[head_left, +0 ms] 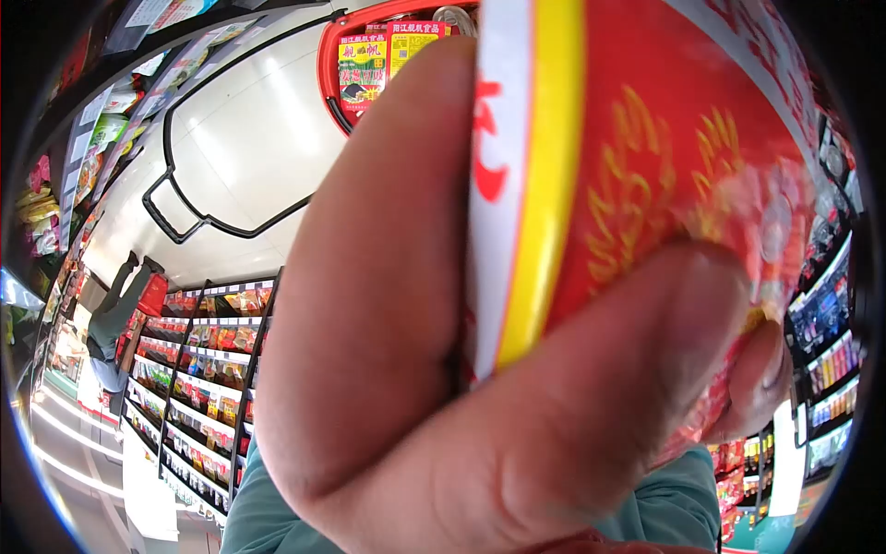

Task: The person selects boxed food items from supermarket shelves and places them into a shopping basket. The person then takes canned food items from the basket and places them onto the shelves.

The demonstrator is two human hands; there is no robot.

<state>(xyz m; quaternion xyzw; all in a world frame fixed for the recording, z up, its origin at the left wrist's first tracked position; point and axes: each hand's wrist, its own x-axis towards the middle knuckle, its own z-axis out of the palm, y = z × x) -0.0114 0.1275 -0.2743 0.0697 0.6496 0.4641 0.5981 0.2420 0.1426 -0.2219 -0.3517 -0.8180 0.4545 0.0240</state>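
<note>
Very close to the camera, my left hand (pixel 369 305) grips a red package (pixel 614 157) with a yellow band, a white band and gold flame-like drawings. One finger runs up along its left side and the thumb lies across its front. Shiny, crinkled wrapping shows at the package's right side. Below the thumb another fingertip (pixel 764 365) touches this wrapping; I cannot make out which hand it belongs to. Nothing else of my right hand can be made out. What the package contains is hidden.
A red shopping basket (pixel 328 69) with printed food packets (pixel 365 69) stands on the pale floor (pixel 249 120). Its long black handle (pixel 168 138) stretches left. Stocked shelves (pixel 208 369) line several sides. Another person (pixel 118 314) is farther off at lower left.
</note>
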